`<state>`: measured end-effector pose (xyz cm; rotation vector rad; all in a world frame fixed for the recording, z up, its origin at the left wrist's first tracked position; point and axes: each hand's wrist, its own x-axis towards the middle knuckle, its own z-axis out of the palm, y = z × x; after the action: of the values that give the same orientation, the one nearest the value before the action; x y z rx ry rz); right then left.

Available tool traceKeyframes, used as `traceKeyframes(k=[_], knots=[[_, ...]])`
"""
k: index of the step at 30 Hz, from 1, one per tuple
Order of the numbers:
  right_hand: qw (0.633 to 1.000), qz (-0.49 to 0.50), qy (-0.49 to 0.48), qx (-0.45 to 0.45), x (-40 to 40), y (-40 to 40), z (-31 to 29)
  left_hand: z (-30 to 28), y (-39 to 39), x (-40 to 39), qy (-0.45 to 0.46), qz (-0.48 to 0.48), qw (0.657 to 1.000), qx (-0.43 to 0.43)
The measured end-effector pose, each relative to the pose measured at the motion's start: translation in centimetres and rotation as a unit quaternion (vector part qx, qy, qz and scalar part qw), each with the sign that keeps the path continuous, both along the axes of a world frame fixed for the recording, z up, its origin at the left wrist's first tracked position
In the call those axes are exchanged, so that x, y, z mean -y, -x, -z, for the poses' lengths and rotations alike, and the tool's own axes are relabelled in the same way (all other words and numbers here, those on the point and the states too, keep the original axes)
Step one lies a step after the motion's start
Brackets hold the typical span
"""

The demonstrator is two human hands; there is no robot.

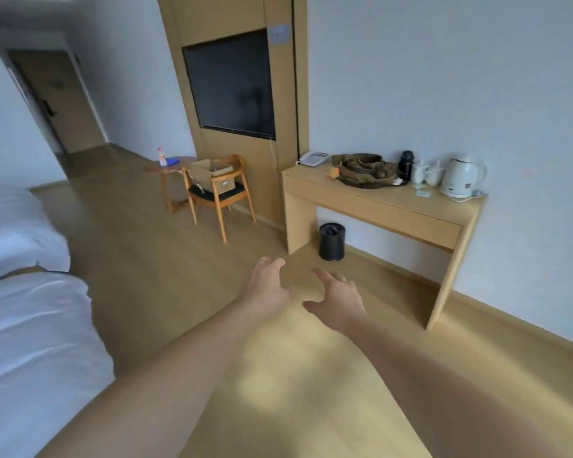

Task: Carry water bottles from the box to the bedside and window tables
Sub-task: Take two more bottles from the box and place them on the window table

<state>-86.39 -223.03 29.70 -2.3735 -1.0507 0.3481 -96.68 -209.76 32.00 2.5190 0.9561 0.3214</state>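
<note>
1. Both arms reach out ahead of me over the wood floor. The left hand and the right hand hang close together with fingers spread and loosely bent, and neither holds anything.

2. The cardboard box sits well beyond the hands, on the seat of a wooden chair against the panel under the dark television. Its flaps are open. Something small shows inside, too blurred for me to call a bottle.

3. Just left of the chair, one bottle with a red cap stands upright on a small round table, beside a blue object I cannot identify.

4. My read: with empty hands facing the box, I am between loads, heading for another pick-up. Whether the round table is one of the named tables, and how many bottles remain, I cannot tell.

5. White bedding fills the left edge.
</note>
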Motion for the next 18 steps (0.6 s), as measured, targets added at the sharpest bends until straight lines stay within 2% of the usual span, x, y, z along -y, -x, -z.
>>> traceKeyframes(k=[8, 18], knots=[[0.994, -0.105, -0.023, -0.018, -17.3, -7.9, -0.8, -0.5, -3.0, -14.6, -0.041, -0.161, 0.986, -0.028], [0.982, -0.189, -0.001, -0.024, -36.0, -14.5, -1.5, 0.5, -8.2, -29.2, -0.009, -0.211, 0.977, -0.035]])
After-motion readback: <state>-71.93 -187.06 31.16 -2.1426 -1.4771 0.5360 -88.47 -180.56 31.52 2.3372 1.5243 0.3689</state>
